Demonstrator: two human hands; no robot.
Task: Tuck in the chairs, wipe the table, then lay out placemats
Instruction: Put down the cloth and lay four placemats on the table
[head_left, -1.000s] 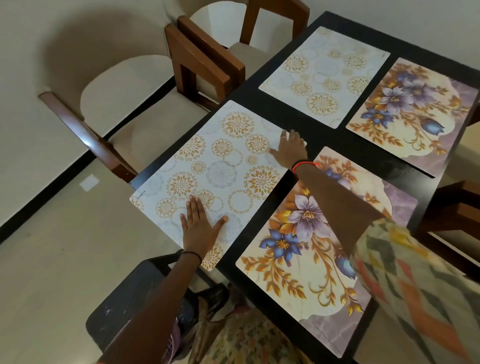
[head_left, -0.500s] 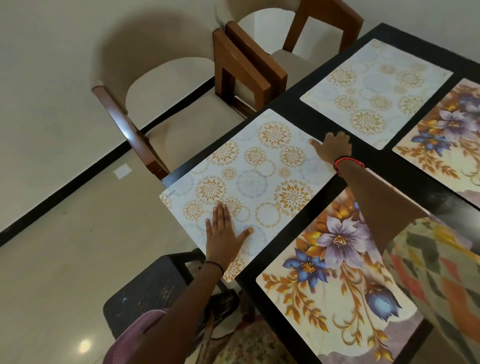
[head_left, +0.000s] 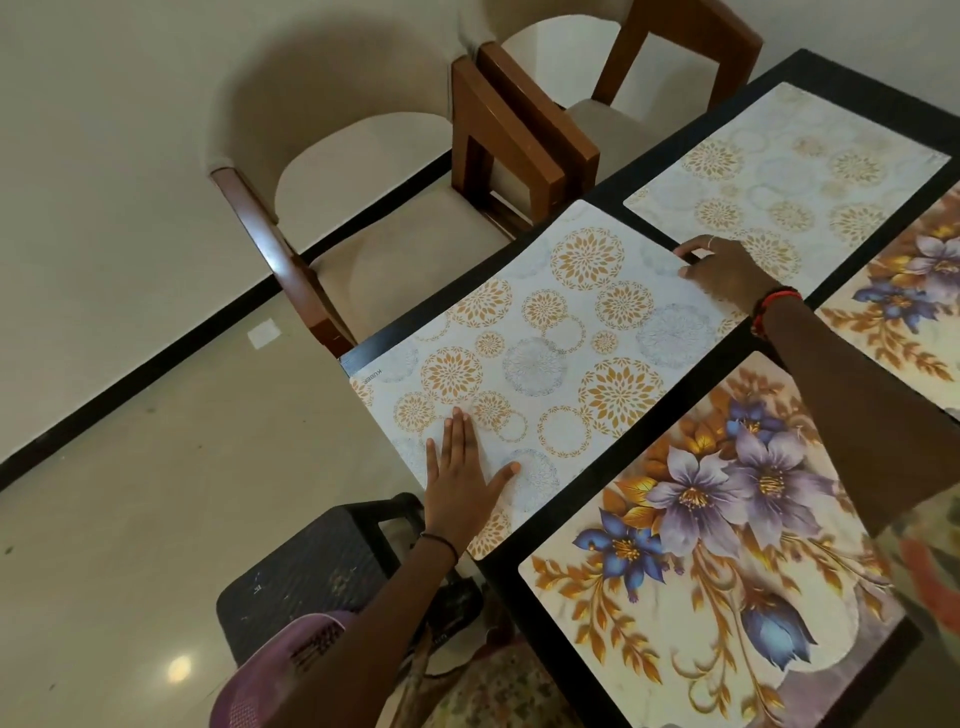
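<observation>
A white placemat with gold medallions (head_left: 545, 358) lies on the black table (head_left: 696, 358), its near left corner overhanging the table's edge. My left hand (head_left: 465, 483) rests flat on its near end, fingers apart. At the mat's far right corner my right hand (head_left: 724, 270) lies on it with fingers curled at the edge. A second gold-medallion placemat (head_left: 789, 171) lies beyond. Two floral placemats, one near (head_left: 701, 551) and one far right (head_left: 904, 291), lie alongside.
Two wooden chairs with cream seats, one near (head_left: 395, 260) and one farther (head_left: 608, 119), are pushed up to the table's left side. A dark stool (head_left: 311, 571) stands by the table's near corner. Beige floor with a black skirting line (head_left: 156, 364) lies to the left.
The view has swung so the table sits further right. Both hands stay on the gold-medallion mat; my right hand has curled at its far corner.
</observation>
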